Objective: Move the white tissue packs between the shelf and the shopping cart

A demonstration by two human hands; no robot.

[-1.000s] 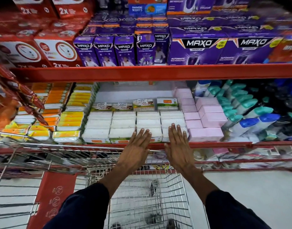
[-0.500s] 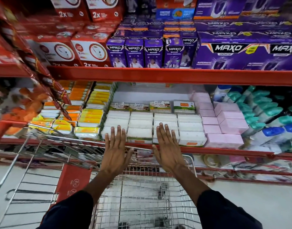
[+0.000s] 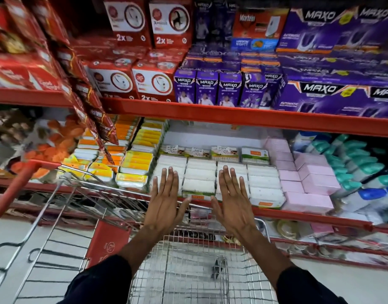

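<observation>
White tissue packs (image 3: 199,178) lie in several stacked rows on the red shelf (image 3: 298,213), in the middle of the head view. My left hand (image 3: 166,200) is stretched out flat over the leftmost row, fingers apart, holding nothing. My right hand (image 3: 232,198) reaches over the third row, also flat and empty. One row of white packs shows between the two hands. Below my forearms stands the wire shopping cart (image 3: 188,270); I see no packs in its basket.
Pink packs (image 3: 309,185) sit right of the white ones, yellow and orange packs (image 3: 136,163) left. A second cart with a red handle (image 3: 17,189) stands at the left. Red sachet strips (image 3: 94,110) hang down over the shelf's left part. Purple boxes (image 3: 230,88) fill the shelf above.
The view has swung up and left. Both hands have stayed open and spread apart sideways, the left now over the leftmost row of white packs.
</observation>
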